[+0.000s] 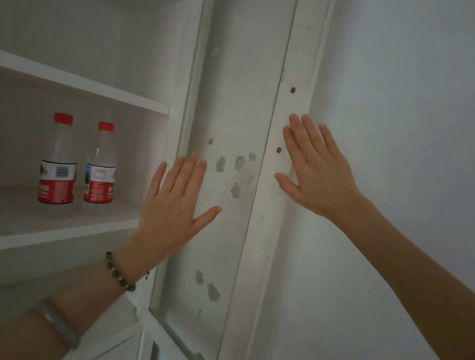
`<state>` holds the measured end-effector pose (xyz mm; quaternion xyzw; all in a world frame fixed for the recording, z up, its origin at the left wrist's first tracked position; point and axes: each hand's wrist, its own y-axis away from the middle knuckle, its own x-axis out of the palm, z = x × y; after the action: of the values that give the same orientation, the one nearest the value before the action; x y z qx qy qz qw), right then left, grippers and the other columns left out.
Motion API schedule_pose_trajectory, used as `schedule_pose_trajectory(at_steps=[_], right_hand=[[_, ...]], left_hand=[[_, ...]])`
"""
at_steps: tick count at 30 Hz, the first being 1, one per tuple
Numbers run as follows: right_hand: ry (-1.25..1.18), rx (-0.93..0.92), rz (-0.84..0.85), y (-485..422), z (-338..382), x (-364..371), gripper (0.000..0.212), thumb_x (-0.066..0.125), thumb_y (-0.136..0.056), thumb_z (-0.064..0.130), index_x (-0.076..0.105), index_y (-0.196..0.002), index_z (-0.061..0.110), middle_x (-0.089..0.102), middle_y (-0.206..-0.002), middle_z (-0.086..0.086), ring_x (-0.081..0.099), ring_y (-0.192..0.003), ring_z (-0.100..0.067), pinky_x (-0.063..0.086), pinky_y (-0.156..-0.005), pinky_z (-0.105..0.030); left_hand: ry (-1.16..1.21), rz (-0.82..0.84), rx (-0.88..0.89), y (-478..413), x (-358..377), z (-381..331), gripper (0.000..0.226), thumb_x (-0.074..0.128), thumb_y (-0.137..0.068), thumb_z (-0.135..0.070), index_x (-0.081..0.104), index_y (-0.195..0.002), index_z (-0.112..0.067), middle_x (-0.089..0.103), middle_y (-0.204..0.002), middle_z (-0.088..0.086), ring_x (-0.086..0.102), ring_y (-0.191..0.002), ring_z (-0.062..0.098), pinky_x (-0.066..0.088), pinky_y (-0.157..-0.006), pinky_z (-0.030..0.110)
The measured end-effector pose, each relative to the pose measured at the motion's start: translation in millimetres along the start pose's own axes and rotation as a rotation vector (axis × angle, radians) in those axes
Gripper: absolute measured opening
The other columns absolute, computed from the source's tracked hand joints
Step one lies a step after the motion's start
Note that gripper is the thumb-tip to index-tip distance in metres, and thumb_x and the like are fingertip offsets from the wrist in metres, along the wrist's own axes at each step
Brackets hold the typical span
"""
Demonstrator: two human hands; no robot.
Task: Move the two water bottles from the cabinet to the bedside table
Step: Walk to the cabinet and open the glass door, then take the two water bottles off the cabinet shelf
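Note:
Two clear water bottles with red caps and red-and-white labels stand upright side by side on the middle shelf (41, 221) of a white cabinet: the left bottle (59, 159) and the right bottle (102, 164). My left hand (177, 201), wearing a bead bracelet and a pale bangle, is spread flat in front of the cabinet's open door, just right of the bottles and not touching them. My right hand (311, 167) lies flat with fingers apart on the door's outer frame. Neither hand holds anything.
The cabinet door (234, 116) has a glass panel with peeled patches and stands swung open to the right against a white wall (425, 149). More white shelves (67, 77) sit above and below the bottles.

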<state>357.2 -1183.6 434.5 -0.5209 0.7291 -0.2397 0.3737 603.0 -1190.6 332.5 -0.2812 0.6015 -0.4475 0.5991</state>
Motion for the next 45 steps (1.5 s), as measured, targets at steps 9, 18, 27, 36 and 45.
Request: schedule_pose_trajectory(at_steps=[9,18,27,36,45], right_hand=[[0.075,0.071,0.073,4,-12,26,0.076,0.027,-0.087,0.049,0.024,-0.141,-0.005,0.023,-0.150,-0.023,0.019,-0.140,-0.033,0.012,-0.114,-0.046],[0.076,0.071,0.057,7,-15,33,0.076,0.028,-0.088,0.050,0.022,-0.142,-0.004,0.022,-0.150,-0.023,0.019,-0.140,-0.032,0.014,-0.115,-0.047],[0.068,0.114,0.089,0,25,32,0.076,0.029,-0.085,0.047,0.034,-0.135,-0.010,0.033,-0.144,-0.028,0.026,-0.137,-0.036,0.012,-0.114,-0.050],[-0.395,0.089,0.032,-36,125,56,0.070,0.059,-0.080,0.040,0.042,-0.133,-0.004,0.045,-0.135,-0.030,0.041,-0.126,-0.041,0.027,-0.108,-0.053],[-0.816,0.137,-0.013,-77,210,68,0.072,0.060,-0.084,0.036,0.031,-0.140,0.002,0.034,-0.144,-0.024,0.030,-0.134,-0.035,0.024,-0.110,-0.043]], left_hand=[[-0.022,0.038,0.015,-6,28,-11,0.081,0.021,-0.086,-0.065,0.027,-0.141,-0.006,0.032,-0.146,0.018,0.031,-0.134,0.034,0.022,-0.110,0.053],[-0.048,0.036,0.015,-12,45,-7,0.082,0.019,-0.086,-0.066,0.026,-0.142,-0.006,0.031,-0.147,0.018,0.029,-0.135,0.033,0.019,-0.111,0.052],[-0.103,0.019,0.046,-13,54,1,0.079,0.019,-0.087,-0.065,0.026,-0.143,-0.010,0.029,-0.148,0.017,0.027,-0.136,0.033,0.017,-0.112,0.051],[-0.248,0.056,-0.015,5,42,57,0.082,0.026,-0.086,-0.067,0.023,-0.144,-0.010,0.027,-0.149,0.016,0.027,-0.136,0.033,0.020,-0.111,0.052],[-0.402,0.121,-0.130,39,16,124,0.082,0.033,-0.084,-0.067,0.025,-0.142,-0.008,0.032,-0.146,0.018,0.033,-0.133,0.033,0.028,-0.108,0.045]])
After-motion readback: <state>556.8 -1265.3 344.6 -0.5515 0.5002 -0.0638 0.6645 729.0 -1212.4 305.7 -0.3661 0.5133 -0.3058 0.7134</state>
